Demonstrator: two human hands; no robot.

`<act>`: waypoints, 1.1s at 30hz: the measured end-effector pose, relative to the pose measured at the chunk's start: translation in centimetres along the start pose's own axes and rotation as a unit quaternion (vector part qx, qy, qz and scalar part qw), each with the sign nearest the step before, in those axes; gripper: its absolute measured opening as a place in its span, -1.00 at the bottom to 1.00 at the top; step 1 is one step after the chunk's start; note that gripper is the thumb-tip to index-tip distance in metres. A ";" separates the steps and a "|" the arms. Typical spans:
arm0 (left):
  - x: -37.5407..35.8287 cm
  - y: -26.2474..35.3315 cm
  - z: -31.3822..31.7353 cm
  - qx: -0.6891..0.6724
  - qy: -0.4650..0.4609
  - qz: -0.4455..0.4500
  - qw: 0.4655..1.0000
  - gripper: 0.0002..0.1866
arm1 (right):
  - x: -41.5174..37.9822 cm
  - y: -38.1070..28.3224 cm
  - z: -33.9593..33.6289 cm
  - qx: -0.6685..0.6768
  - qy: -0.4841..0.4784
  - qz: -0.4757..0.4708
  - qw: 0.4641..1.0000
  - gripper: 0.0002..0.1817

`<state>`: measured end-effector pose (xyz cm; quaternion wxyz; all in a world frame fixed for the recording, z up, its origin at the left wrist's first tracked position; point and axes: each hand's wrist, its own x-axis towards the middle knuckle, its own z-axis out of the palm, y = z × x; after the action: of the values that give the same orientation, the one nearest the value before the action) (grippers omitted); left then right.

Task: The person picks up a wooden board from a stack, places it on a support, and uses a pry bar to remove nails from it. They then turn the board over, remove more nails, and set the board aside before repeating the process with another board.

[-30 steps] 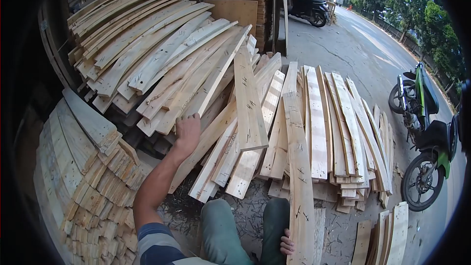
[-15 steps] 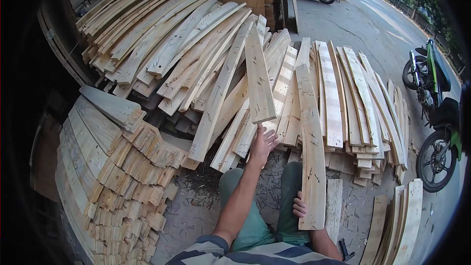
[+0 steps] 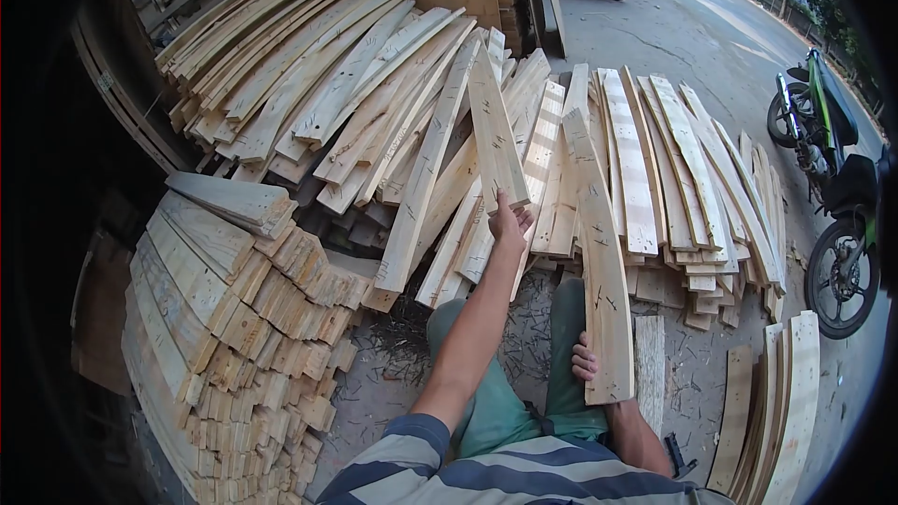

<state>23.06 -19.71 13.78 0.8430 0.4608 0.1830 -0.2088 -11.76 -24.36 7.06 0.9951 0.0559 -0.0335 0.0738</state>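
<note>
My left hand (image 3: 508,223) is closed on the near end of a wooden plank (image 3: 496,131) with nails sticking out of its face. Its thumb lies on top and the fingers curl beneath. The plank's far end rests among the stacked boards. My right hand (image 3: 585,357) wraps around the left edge of a second nail-studded plank (image 3: 608,290) near its lower end, with the palm hidden underneath. That plank slopes away from my lap, and its far end reaches over the pile (image 3: 645,178).
A tall stack of short planks (image 3: 281,318) stands at my left. Longer boards (image 3: 309,84) are heaped at the back left. Loose nails (image 3: 393,355) litter the ground. More boards (image 3: 790,411) stand at the right. A motorcycle (image 3: 842,196) is parked beyond them.
My left hand has taken hold of its plank's near end, its thumb now over the top face. My right hand keeps its grip. The whole view has shifted slightly.
</note>
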 end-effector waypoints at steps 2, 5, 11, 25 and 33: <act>0.2 -0.1 0.7 -0.081 0.006 -0.004 0.997 -0.28 | 0.6 -0.4 -2.1 -0.002 -0.017 0.002 1.000 -0.55; 3.3 -0.8 -1.1 -0.133 -0.011 -0.033 0.990 -0.51 | 1.0 -0.3 -3.4 -0.035 -0.033 0.009 0.999 -0.57; -1.8 6.4 -6.7 0.066 0.037 0.142 0.987 -0.75 | 1.5 -0.3 -2.0 -0.132 0.118 -0.026 0.984 -0.50; -7.1 15.3 -21.7 0.687 0.200 0.349 0.606 -0.11 | 21.9 -8.4 0.4 -0.911 0.284 -0.094 0.282 -0.36; 3.7 24.4 -17.2 0.432 0.125 0.369 0.813 -0.24 | 12.3 -7.5 1.4 -0.932 0.308 -0.143 0.124 -0.60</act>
<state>36.93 6.19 20.25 0.5407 0.8326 -0.0058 0.1198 1.45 -30.16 8.54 0.1964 -0.9389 0.2414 -0.1472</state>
